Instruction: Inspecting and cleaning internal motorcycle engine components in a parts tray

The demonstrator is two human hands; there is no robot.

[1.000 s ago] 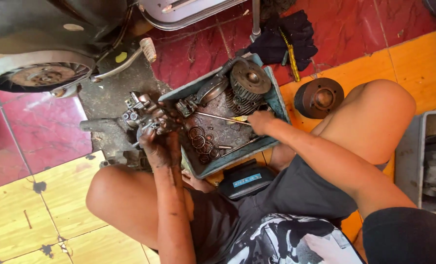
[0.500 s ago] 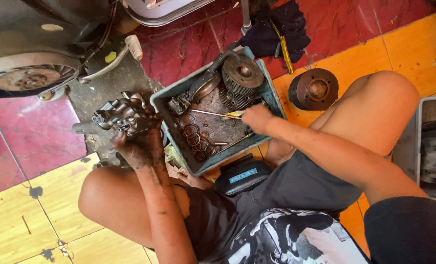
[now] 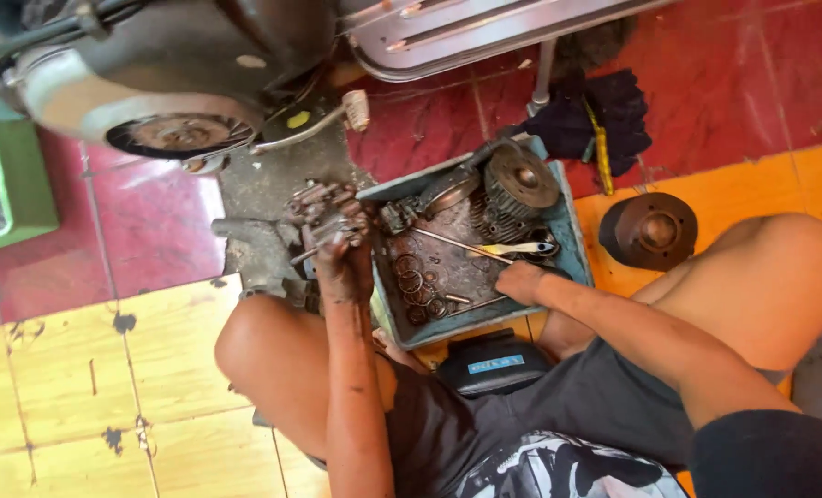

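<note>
Screwdriver (image 3: 508, 249) lay across the tray's (image 3: 572, 244) right side, long axis left-right, yellow handle toward the right edge. My right hand (image 3: 520, 281) sat just below it, loosely curled, empty. Left hand (image 3: 342, 263) gripped the engine part (image 3: 323, 212) off the tray's left edge.

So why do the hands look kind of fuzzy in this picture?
In the head view the left hand on the metal part and the right hand in the grey tray look smeared, likely motion blur; the daylight is soft, and the floor tiles shine slightly.
</note>
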